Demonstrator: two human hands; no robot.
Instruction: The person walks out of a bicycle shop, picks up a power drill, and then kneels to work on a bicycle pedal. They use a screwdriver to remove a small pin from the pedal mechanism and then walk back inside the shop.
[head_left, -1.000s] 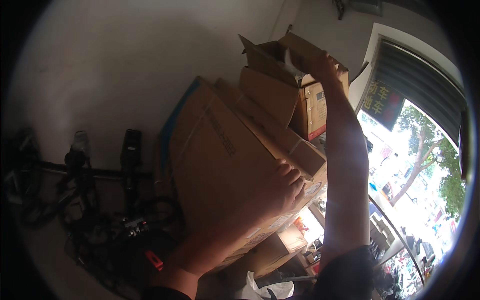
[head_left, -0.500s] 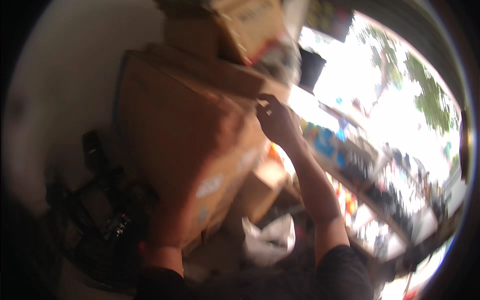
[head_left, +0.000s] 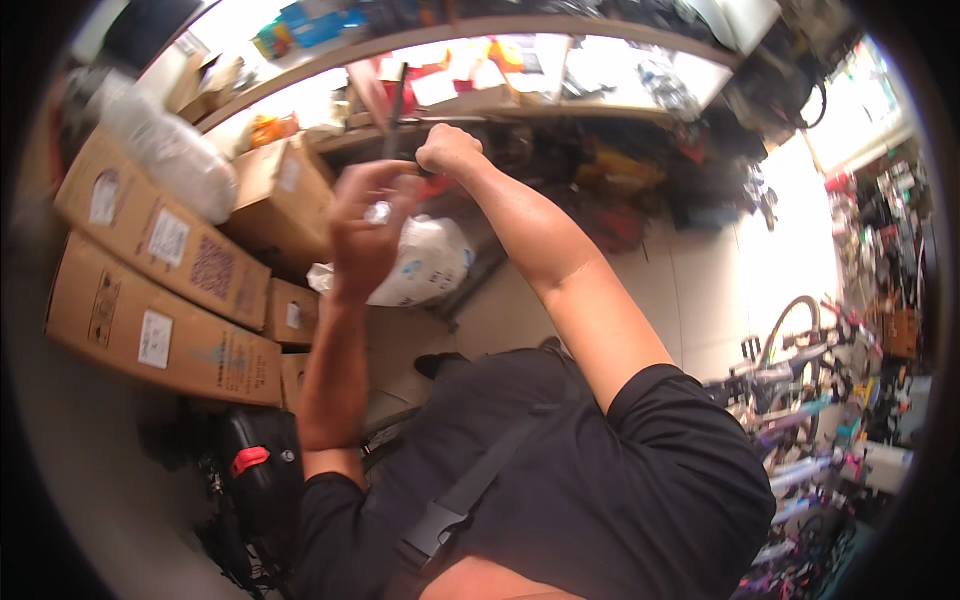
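My left hand (head_left: 365,225) is raised in front of a white plastic bag (head_left: 435,255). Its fingers are curled and partly smeared by motion. A dark upright rod (head_left: 397,110) shows just above these fingers; whether they grip it I cannot tell. Just right of it and slightly farther off, my right hand (head_left: 450,150) is closed in a fist, knuckles up. What lies inside either hand is hidden. The two hands are close together, below the edge of a shelf (head_left: 480,103), and neither touches the cardboard boxes on the left.
Large cardboard boxes (head_left: 165,320) are stacked at left, with clear plastic wrapping (head_left: 165,150) on top and a smaller carton (head_left: 285,195) beside them. A black case with a red part (head_left: 250,460) stands lower left. Several bicycles (head_left: 800,400) line the right. Tiled floor (head_left: 690,270) lies between.
My view has swung from the large cardboard box toward the shelves and floor. Both hands, earlier at that box, are now away from it and close together, with the fingers curled.
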